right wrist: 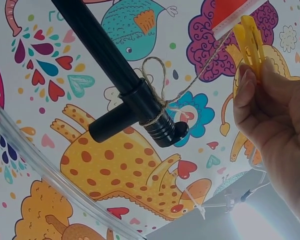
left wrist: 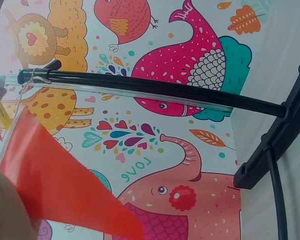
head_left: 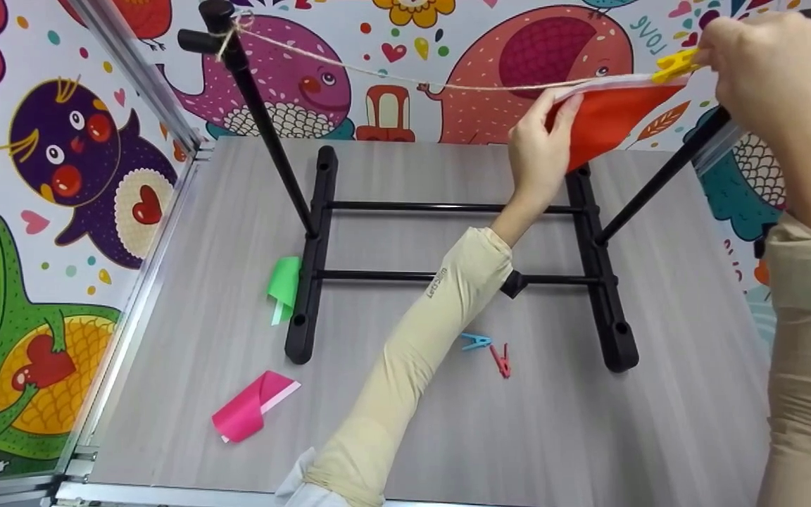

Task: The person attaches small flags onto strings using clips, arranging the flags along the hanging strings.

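A red triangular pennant [head_left: 610,116] with a white edge hangs along a thin twine [head_left: 391,72]. My left hand [head_left: 541,151] pinches its white top edge near the left corner, thumb in front. At the other corner my right hand [head_left: 775,77] squeezes a yellow clothespin [head_left: 676,65] between thumb and fingers. In the right wrist view the clothespin's tips [right wrist: 244,24] are right at the pennant's white edge and the twine. The left wrist view shows the pennant [left wrist: 60,180] hanging with its point downward.
The twine is tied to the black stand's left post [head_left: 258,105] and right post [right wrist: 102,45]. A blue clothespin [head_left: 476,342] and a red clothespin [head_left: 503,364] lie on the grey table [head_left: 553,436]. A green pennant [head_left: 283,282] and a pink pennant [head_left: 240,415] lie curled at left.
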{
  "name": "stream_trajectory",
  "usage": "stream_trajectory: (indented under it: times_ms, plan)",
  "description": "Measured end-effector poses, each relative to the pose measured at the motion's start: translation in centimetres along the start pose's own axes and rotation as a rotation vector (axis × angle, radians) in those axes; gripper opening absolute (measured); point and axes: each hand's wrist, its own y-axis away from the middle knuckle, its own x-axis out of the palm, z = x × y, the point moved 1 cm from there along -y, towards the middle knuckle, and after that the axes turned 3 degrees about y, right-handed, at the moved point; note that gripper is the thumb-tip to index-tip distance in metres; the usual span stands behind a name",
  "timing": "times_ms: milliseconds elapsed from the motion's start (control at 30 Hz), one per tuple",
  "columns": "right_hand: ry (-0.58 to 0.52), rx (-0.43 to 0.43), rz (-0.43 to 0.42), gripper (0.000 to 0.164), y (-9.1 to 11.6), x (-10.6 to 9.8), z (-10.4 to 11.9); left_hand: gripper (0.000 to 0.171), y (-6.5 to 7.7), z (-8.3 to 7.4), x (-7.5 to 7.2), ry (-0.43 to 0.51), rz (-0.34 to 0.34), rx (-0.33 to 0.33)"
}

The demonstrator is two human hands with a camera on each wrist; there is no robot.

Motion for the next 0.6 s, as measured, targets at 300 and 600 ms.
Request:
stream_trajectory:
  times_ms: [300,600]
  plan:
    - [0.003,-0.008,0.038,0.033,-0.34,-0.11,-0.23,0.018,-0.18,-0.15,0.35,-0.026,-0.017,0.047]
    - [-0.040,0.033,0.072,0.037,-0.31,0.35,-0.36,0.020,-0.30,0.00,0.57,0.025,-0.010,0.021]
